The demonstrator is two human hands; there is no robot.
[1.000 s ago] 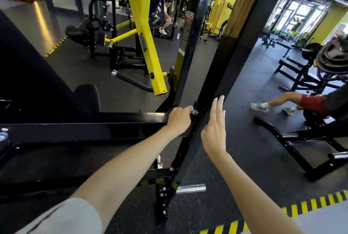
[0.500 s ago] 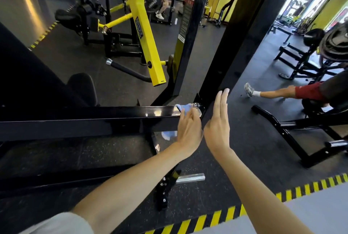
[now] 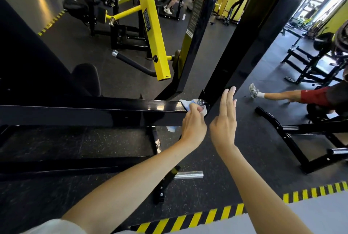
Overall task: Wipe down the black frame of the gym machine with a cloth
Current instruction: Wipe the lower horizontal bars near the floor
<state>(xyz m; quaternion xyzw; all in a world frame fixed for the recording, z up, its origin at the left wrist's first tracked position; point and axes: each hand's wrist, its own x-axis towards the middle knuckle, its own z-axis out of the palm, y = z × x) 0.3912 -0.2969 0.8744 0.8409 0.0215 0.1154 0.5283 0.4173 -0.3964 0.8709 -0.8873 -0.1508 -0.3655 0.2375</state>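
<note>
Black frame [image 3: 94, 110] of the gym machine: a glossy horizontal beam runs from the left edge to a bolted joint at centre, where it meets a tall slanted black upright [image 3: 243, 45]. A yellow lever arm [image 3: 152, 26] stands behind the beam. The left hand [image 3: 194, 126] is closed around a light blue cloth [image 3: 185, 104] and presses it against the beam's right end, at the joint. The right hand [image 3: 225, 122] is open flat and empty, fingers straight, fingertips at the upright's lower edge
</note>
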